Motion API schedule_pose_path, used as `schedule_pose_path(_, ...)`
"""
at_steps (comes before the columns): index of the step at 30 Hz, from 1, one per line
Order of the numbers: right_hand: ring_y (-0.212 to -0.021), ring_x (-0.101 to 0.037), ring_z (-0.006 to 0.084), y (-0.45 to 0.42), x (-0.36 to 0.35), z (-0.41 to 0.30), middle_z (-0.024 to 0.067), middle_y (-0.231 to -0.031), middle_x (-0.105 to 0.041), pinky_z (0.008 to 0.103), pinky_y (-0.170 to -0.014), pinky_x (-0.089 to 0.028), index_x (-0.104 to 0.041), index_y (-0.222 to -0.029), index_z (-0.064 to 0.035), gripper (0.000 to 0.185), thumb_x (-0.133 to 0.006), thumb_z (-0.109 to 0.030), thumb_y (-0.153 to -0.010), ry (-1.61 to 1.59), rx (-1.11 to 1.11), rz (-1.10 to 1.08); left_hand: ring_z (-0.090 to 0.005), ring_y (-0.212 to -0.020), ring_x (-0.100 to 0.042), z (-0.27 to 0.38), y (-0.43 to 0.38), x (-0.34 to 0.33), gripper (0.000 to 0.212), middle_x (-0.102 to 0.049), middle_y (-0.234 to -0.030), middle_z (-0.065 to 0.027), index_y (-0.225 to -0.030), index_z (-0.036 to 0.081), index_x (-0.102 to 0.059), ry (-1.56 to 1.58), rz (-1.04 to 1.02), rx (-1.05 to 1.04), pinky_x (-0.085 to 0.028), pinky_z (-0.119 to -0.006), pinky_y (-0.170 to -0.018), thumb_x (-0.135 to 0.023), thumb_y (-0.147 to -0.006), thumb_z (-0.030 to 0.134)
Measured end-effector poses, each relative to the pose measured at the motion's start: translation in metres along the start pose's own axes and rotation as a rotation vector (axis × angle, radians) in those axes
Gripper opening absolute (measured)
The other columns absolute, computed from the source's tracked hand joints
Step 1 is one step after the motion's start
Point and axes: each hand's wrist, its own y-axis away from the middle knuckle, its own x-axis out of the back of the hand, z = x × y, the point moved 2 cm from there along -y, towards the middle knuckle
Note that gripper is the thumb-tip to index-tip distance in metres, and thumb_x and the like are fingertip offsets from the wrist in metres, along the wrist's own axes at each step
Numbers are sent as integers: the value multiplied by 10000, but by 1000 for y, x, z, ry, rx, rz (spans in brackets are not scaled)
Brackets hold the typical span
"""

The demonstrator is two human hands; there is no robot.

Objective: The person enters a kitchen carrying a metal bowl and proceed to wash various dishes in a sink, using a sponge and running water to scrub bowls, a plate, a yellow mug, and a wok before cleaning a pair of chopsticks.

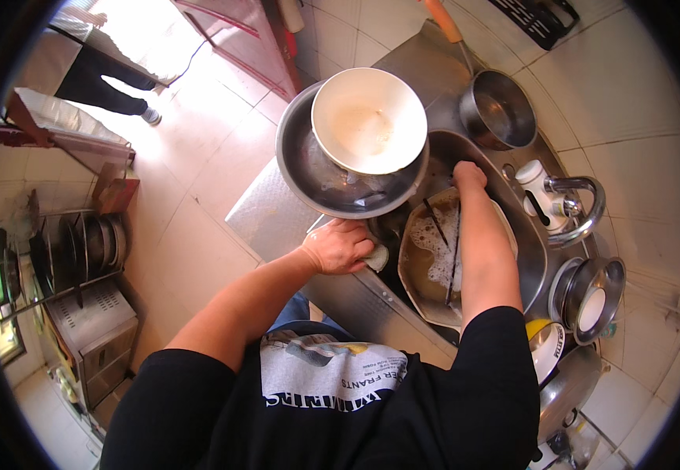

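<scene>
My left hand rests at the near edge of the sink, its fingers curled over a pale sponge or cloth. Just beyond it, a white bowl stands in a large metal basin beside the sink. My right hand reaches down inside the metal sink, past the far end of a pale angular basin of murky, sudsy water; what its fingers touch is hidden. Dark chopsticks lie in the basin, partly over the foam.
A chrome faucet is at the sink's right. Beyond stands a saucepan with an orange handle. Stacked metal bowls and a yellow-and-white bowl are at the right. Pans fill a rack at the left. Another person's legs show near the doorway.
</scene>
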Motion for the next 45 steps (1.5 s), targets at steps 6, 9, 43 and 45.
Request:
schedule_pose_path(6,-960,-499,204,-11,-5,-25,24,-1093,-488,374,-708,-441,-536,-1019,-103,333,-564,-113,-687,133,-58,-166,-237,-801,-453,-4,4,-4,285,-455,-740,-68,-719,90,-449,16,14,6,-361,-336,-742,-599,-548,262)
schedule_pose_path(9,-958,-501,198,-14,-10,-26,19,-1089,-491,392,-685,-453,-537,-1017,-106,315,-546,-123,-703,184,-33,-170,-235,-795,-455,-4,3,-4,284,-458,-739,-67,-722,89,-448,19,14,-1,-357,-334,-744,-596,-552,262)
schedule_pose_path(43,-1016,-452,233,-67,-62,-28,96,-1088,-478,332,-819,-386,-537,-994,-75,314,-498,-196,-708,232,464,-118,-241,-786,-455,-5,0,-7,283,-453,-740,-73,-709,89,-447,31,22,-11,-366,-333,-729,-603,-533,246)
schedule_pose_path(45,-1012,-455,238,-61,-64,-36,99,-1091,-475,332,-822,-383,-536,-997,-82,345,-522,-224,-682,187,498,-246,-243,-788,-456,-5,2,-8,287,-457,-743,-77,-714,86,-450,30,18,-3,-366,-335,-730,-605,-531,243)
